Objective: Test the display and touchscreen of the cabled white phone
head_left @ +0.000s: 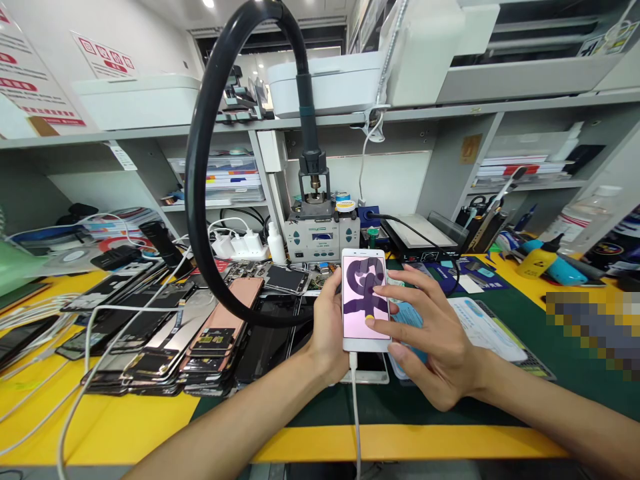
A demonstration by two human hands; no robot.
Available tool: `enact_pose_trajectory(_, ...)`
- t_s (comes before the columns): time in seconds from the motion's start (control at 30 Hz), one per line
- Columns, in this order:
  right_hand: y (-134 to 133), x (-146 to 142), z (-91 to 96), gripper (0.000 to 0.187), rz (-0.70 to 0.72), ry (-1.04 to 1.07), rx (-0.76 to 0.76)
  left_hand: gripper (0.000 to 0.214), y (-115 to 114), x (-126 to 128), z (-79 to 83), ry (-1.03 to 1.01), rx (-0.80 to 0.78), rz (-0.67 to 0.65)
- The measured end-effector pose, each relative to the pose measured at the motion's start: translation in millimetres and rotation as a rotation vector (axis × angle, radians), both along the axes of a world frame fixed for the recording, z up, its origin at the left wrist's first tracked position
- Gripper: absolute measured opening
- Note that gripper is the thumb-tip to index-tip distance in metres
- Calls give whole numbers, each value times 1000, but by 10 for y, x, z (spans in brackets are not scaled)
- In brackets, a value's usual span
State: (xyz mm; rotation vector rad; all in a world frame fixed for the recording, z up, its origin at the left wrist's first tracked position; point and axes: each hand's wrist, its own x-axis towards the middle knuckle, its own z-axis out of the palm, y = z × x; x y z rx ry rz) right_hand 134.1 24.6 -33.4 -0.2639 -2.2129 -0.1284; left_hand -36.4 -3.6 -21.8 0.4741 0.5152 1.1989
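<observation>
My left hand (327,327) grips a white smartphone (365,267) by its left edge and holds it upright above the bench. The lit screen reflects the black hose overhead. A white cable (356,413) runs from the phone's bottom toward me. My right hand (430,340) is spread open at the phone's right side, with one fingertip touching the lower part of the screen. A second white phone (370,373) lies flat under the held one on the green mat (500,400).
A pile of dismantled phones and screens (165,333) covers the yellow bench at left. A hot-air station (320,233) with a thick black hose (200,167) stands behind. A hot plate (420,233), tools, bottles and papers lie at right. Shelves rise behind.
</observation>
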Motion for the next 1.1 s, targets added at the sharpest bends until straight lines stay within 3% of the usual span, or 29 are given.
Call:
enact_pose_trajectory(0.67,-66,-45,25,41,12,-79,-3,54,-3,1,-8,-40,-5,-22)
enact_pose_trajectory(1.1,-56,-25,12,33,-14,-34,4,57,-4,7,-34,-51,44,-38)
